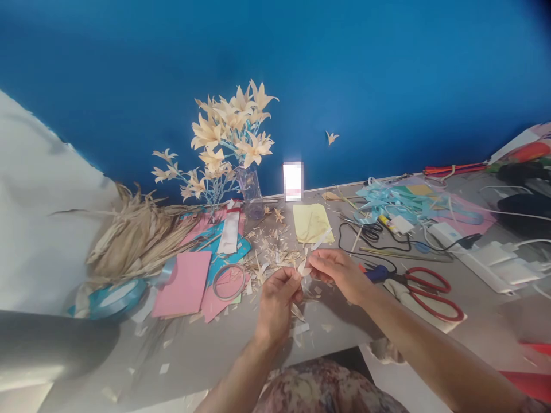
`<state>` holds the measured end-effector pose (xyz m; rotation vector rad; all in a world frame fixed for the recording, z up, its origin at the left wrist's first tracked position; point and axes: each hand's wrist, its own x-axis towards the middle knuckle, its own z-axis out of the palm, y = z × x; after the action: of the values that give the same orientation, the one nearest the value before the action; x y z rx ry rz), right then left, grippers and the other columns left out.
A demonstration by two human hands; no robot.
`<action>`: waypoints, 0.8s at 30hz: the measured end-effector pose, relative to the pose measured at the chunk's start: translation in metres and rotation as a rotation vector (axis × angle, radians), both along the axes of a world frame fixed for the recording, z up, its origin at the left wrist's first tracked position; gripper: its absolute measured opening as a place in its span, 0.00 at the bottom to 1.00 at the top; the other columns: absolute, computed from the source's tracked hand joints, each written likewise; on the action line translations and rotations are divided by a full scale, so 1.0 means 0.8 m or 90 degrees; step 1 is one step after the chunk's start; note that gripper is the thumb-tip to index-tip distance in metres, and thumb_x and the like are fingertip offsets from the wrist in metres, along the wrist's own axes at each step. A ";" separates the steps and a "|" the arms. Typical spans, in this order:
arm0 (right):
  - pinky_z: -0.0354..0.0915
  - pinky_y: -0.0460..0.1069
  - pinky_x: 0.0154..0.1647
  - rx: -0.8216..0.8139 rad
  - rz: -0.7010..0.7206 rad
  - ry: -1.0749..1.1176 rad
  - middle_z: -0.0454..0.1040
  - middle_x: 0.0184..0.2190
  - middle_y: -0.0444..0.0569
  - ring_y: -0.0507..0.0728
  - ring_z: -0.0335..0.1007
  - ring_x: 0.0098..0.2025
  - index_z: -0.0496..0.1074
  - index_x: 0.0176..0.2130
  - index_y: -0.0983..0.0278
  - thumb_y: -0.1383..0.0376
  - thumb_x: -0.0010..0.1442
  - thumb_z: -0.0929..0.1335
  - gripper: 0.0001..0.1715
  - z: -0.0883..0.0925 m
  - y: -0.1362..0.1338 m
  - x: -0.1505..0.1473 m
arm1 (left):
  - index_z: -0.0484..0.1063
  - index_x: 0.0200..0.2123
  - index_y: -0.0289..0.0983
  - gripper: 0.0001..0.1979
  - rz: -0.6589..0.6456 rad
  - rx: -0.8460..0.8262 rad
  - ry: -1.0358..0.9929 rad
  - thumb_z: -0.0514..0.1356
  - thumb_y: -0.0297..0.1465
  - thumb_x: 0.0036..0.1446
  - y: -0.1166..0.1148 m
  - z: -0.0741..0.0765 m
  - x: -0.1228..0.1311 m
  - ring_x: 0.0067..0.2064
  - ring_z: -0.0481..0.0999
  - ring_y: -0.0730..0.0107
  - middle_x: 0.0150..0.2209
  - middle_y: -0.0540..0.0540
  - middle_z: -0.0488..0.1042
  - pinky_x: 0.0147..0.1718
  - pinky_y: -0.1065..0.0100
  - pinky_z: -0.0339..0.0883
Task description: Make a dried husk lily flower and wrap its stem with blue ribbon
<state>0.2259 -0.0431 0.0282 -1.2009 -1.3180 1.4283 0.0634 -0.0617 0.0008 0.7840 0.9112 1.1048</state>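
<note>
Between my two hands is a small cream petal piece (pixel 305 269), pale and thin like the husk flowers. My left hand (pixel 279 292) pinches its lower left side between thumb and fingers. Close by on the right, my right hand (pixel 333 268) has its fingers pressed together at the upper edge of the same piece; their tips partly hide it. Below and behind the hands lie cream husk scraps (pixel 275 255). Past them is a yellow sheet (pixel 312 223). Just right of my right hand lie red-handled scissors (pixel 426 292).
A glass vase (pixel 250 192) holds cream flowers (pixel 232 120) by the blue wall. Dried husks (pixel 133 241), pink paper (pixel 183 284) and a tape roll (pixel 229 282) lie left. A power strip (pixel 477 258), cables and blue strips (pixel 387 201) occupy the right. A lit phone (pixel 293 182) stands behind.
</note>
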 end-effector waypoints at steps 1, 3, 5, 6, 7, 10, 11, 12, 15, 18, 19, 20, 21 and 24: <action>0.48 0.47 0.23 -0.002 0.012 -0.003 0.69 0.23 0.45 0.50 0.55 0.24 0.72 0.27 0.65 0.48 0.59 0.68 0.24 0.000 0.000 0.001 | 0.69 0.25 0.36 0.15 0.004 -0.004 -0.003 0.67 0.39 0.54 0.000 0.000 0.000 0.25 0.58 0.75 0.21 0.53 0.63 0.28 0.70 0.55; 0.48 0.47 0.23 -0.001 0.028 -0.024 0.68 0.22 0.44 0.50 0.55 0.23 0.71 0.26 0.65 0.50 0.59 0.69 0.22 0.001 -0.001 0.003 | 0.68 0.25 0.36 0.16 0.013 -0.010 -0.007 0.67 0.39 0.54 0.001 0.000 0.000 0.24 0.57 0.76 0.21 0.53 0.62 0.27 0.71 0.55; 0.49 0.47 0.23 0.005 0.024 -0.045 0.66 0.21 0.42 0.49 0.54 0.23 0.71 0.25 0.64 0.54 0.57 0.71 0.18 0.003 -0.002 0.001 | 0.68 0.25 0.36 0.16 0.018 -0.011 -0.011 0.68 0.40 0.53 0.001 0.000 0.001 0.24 0.57 0.76 0.21 0.54 0.62 0.27 0.71 0.55; 0.49 0.47 0.23 0.007 0.018 -0.052 0.66 0.21 0.41 0.49 0.54 0.23 0.72 0.25 0.64 0.55 0.55 0.71 0.16 0.005 -0.002 0.000 | 0.68 0.25 0.36 0.16 0.019 -0.010 -0.014 0.68 0.40 0.53 0.000 0.000 0.001 0.24 0.57 0.76 0.21 0.54 0.62 0.28 0.71 0.55; 0.49 0.47 0.24 0.009 0.012 -0.054 0.66 0.21 0.41 0.49 0.54 0.23 0.72 0.25 0.64 0.57 0.54 0.71 0.14 0.005 -0.003 -0.001 | 0.68 0.25 0.37 0.16 0.019 -0.007 -0.020 0.68 0.40 0.53 0.000 0.000 0.002 0.25 0.58 0.76 0.21 0.54 0.63 0.28 0.71 0.55; 0.49 0.46 0.23 0.008 0.001 -0.043 0.66 0.20 0.41 0.49 0.54 0.23 0.71 0.25 0.64 0.58 0.54 0.70 0.13 0.006 -0.003 -0.004 | 0.69 0.25 0.37 0.16 0.020 0.006 -0.039 0.68 0.41 0.54 -0.002 -0.001 0.002 0.25 0.58 0.76 0.21 0.54 0.64 0.28 0.71 0.56; 0.49 0.46 0.23 0.006 0.001 -0.039 0.65 0.20 0.41 0.49 0.53 0.22 0.71 0.25 0.64 0.58 0.54 0.70 0.13 0.006 -0.003 -0.004 | 0.70 0.25 0.37 0.16 0.020 0.011 -0.043 0.68 0.41 0.54 -0.002 -0.002 0.002 0.25 0.58 0.76 0.21 0.54 0.64 0.29 0.71 0.57; 0.49 0.46 0.22 0.004 0.004 -0.035 0.65 0.20 0.41 0.49 0.53 0.22 0.71 0.25 0.64 0.58 0.54 0.70 0.13 0.006 -0.003 -0.003 | 0.71 0.25 0.36 0.16 0.020 0.015 -0.045 0.69 0.41 0.54 -0.002 -0.003 0.002 0.25 0.59 0.75 0.21 0.53 0.65 0.29 0.71 0.57; 0.48 0.46 0.21 0.005 0.020 -0.028 0.65 0.20 0.41 0.49 0.53 0.21 0.71 0.26 0.64 0.58 0.55 0.70 0.13 0.006 -0.002 0.001 | 0.75 0.26 0.35 0.14 0.029 0.007 -0.059 0.71 0.40 0.50 -0.001 -0.005 0.000 0.25 0.63 0.76 0.22 0.52 0.68 0.29 0.71 0.59; 0.47 0.46 0.21 0.022 0.027 -0.019 0.65 0.20 0.41 0.48 0.52 0.21 0.71 0.26 0.64 0.58 0.56 0.70 0.13 0.006 -0.001 0.004 | 0.78 0.26 0.34 0.14 0.039 -0.022 -0.104 0.75 0.38 0.44 0.001 -0.003 -0.002 0.25 0.64 0.77 0.24 0.51 0.70 0.29 0.71 0.60; 0.47 0.46 0.21 0.028 0.030 -0.013 0.65 0.21 0.41 0.48 0.52 0.21 0.71 0.26 0.64 0.58 0.57 0.70 0.13 0.005 -0.001 0.005 | 0.78 0.25 0.34 0.15 0.040 -0.033 -0.118 0.76 0.38 0.42 0.001 -0.002 -0.002 0.25 0.63 0.78 0.25 0.51 0.70 0.28 0.72 0.61; 0.48 0.46 0.22 0.034 0.033 -0.006 0.65 0.21 0.41 0.48 0.53 0.22 0.71 0.26 0.64 0.58 0.57 0.70 0.14 0.004 -0.001 0.005 | 0.78 0.24 0.34 0.15 0.041 -0.044 -0.130 0.76 0.37 0.41 0.001 0.000 -0.002 0.24 0.63 0.79 0.24 0.52 0.69 0.28 0.72 0.60; 0.48 0.46 0.22 0.039 0.037 0.000 0.65 0.21 0.41 0.48 0.53 0.22 0.71 0.26 0.64 0.58 0.58 0.70 0.14 0.003 0.000 0.005 | 0.78 0.23 0.34 0.15 0.040 -0.055 -0.140 0.77 0.37 0.40 0.001 0.001 -0.002 0.24 0.63 0.79 0.24 0.52 0.69 0.27 0.72 0.60; 0.48 0.46 0.22 0.059 0.041 0.002 0.65 0.21 0.40 0.48 0.53 0.22 0.72 0.27 0.65 0.57 0.58 0.71 0.14 0.000 0.000 0.004 | 0.77 0.23 0.34 0.15 0.025 -0.085 -0.163 0.77 0.37 0.40 -0.002 0.005 -0.002 0.23 0.62 0.79 0.23 0.52 0.68 0.26 0.72 0.61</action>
<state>0.2288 -0.0431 0.0282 -1.1045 -1.4164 1.3976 0.0619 -0.0630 0.0051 0.5037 0.7766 1.1370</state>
